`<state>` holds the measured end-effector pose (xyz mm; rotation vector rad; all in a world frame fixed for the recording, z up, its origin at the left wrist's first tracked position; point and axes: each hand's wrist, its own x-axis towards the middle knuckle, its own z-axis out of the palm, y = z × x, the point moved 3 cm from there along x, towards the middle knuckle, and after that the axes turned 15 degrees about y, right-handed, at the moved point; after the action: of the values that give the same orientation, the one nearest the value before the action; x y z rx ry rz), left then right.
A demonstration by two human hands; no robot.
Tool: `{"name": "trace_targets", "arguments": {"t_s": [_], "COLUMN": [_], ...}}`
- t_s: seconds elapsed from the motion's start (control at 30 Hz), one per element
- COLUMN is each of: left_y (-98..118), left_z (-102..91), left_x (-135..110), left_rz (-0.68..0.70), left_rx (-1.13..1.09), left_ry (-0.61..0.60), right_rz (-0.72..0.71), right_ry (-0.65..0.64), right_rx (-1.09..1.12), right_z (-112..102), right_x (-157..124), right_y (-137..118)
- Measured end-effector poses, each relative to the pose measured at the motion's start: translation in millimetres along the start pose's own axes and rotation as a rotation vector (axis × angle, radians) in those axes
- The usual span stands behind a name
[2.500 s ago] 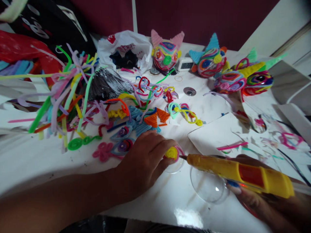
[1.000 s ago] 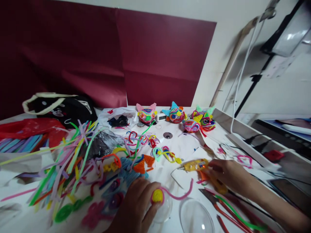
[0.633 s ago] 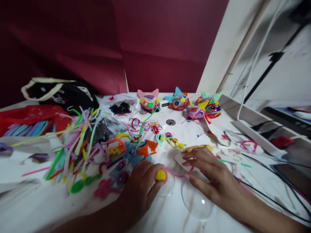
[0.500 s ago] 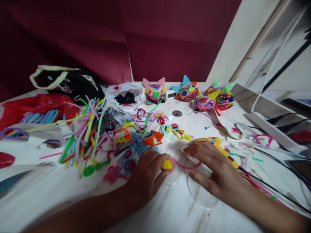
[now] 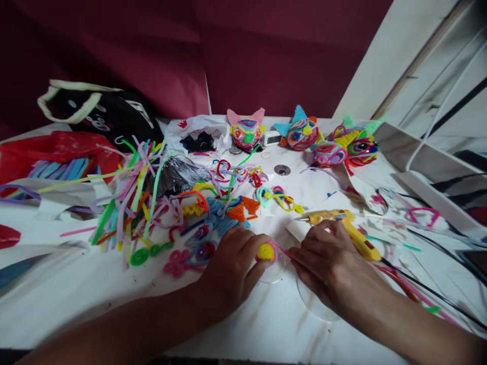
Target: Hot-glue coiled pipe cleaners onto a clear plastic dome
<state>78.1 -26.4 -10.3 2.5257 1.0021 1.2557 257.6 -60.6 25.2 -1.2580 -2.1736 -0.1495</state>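
Between the thumb and fingers of my left hand (image 5: 233,268) is a small yellow coil (image 5: 266,252) with pink around its rim. A pink pipe cleaner (image 5: 280,247) runs from that rim to the right. My right hand (image 5: 330,266) pinches its other stretch, fingertips closed, a short way from the coil. Below the coil lies a small clear plastic round (image 5: 277,275), and a larger clear disc (image 5: 314,305) is partly covered by my right hand. Just behind the right hand rests a yellow glue gun (image 5: 361,238), its nozzle pointing left.
Loose pipe cleaners (image 5: 140,195) are heaped at left, beside a red bag (image 5: 102,144) and black pouch (image 5: 125,121). Several colourful eared balls (image 5: 247,133) stand at the back. A pink flower (image 5: 177,263) lies left of my hand. The glue gun's black cable (image 5: 426,286) trails right.
My right hand has closed from spread fingers onto the pink pipe cleaner, which is now drawn straighter. My left hand still grips the yellow coil. The view has shifted slightly.
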Motion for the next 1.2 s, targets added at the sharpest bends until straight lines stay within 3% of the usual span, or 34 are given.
{"name": "trace_targets", "arguments": {"t_s": [0.13,0.57,0.7,0.83,1.2], "left_y": [2,0,-1,-2,-6], "left_z": [-1.4,2.4,4.6,4.3,0.2], "left_x": [2,0,-1,1,2], "left_rz": [0.002,0.033,0.059,0.108,0.217], "left_rx": [-0.007,-0.059,-0.07,-0.071,0.031], "left_ry": [-0.008,-0.001,0.032,0.096,0.052], "right_rz": [0.017,0.11,0.039,-0.035,-0.034], "right_ry": [-0.003,0.208,0.285,0.447,0.539], "right_rx": [0.013,0.027,-0.031,-0.089,-0.377], "right_z": [-2,9,19,30,59], "right_x": [-4,-8,-9,-11,-26], "right_y": [-8,-28,-32,-33,-52]}}
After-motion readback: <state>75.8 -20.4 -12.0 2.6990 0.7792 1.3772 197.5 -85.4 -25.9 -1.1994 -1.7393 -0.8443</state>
